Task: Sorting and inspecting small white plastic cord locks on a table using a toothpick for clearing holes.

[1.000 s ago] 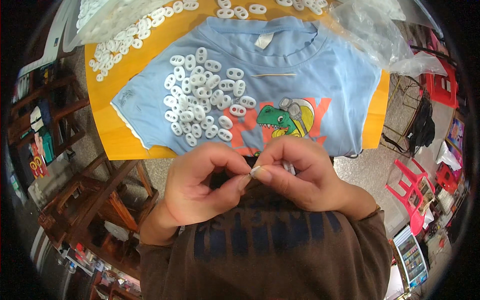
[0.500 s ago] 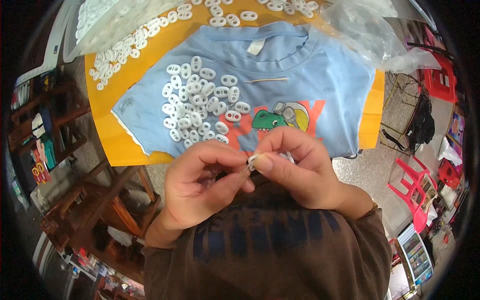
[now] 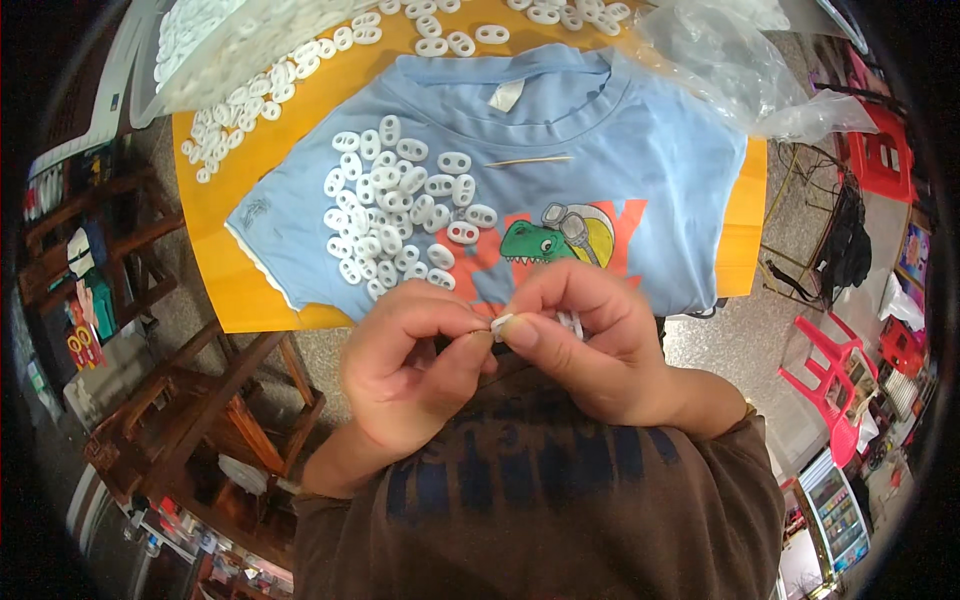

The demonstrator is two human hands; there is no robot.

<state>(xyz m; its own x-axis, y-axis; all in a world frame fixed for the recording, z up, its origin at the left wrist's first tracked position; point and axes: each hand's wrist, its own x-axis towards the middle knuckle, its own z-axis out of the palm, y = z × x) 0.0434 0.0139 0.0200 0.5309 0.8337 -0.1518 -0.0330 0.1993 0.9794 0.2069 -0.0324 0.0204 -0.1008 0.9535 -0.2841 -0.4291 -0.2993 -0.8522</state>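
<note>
My right hand (image 3: 590, 345) pinches a small white oval plastic piece (image 3: 502, 324) between thumb and forefinger. More white pieces (image 3: 570, 322) show tucked behind its thumb. My left hand (image 3: 415, 350) is closed, its thumb and forefinger meeting at the left end of the pinched piece; what these fingertips grip is too small and hidden to tell. Just beyond both hands a light blue T-shirt (image 3: 660, 160) with a green dinosaur print is spread out. On its left half lies a loose pile of white two-hole oval pieces (image 3: 390, 205). A thin wooden stick (image 3: 530, 160) rests below the collar.
The shirt covers a yellow tabletop (image 3: 215, 290). A translucent tub (image 3: 250, 60) of white pieces stands far left, with more pieces (image 3: 235, 115) strewn beside it. Clear plastic bags (image 3: 730, 70) lie far right. Dark wooden furniture (image 3: 190, 410) stands left, a red plastic chair (image 3: 835, 370) right.
My left fingertips have closed in on the white piece; a thin twisted strand seen between them earlier is now hidden. The right hand keeps its pinch nearly in place.
</note>
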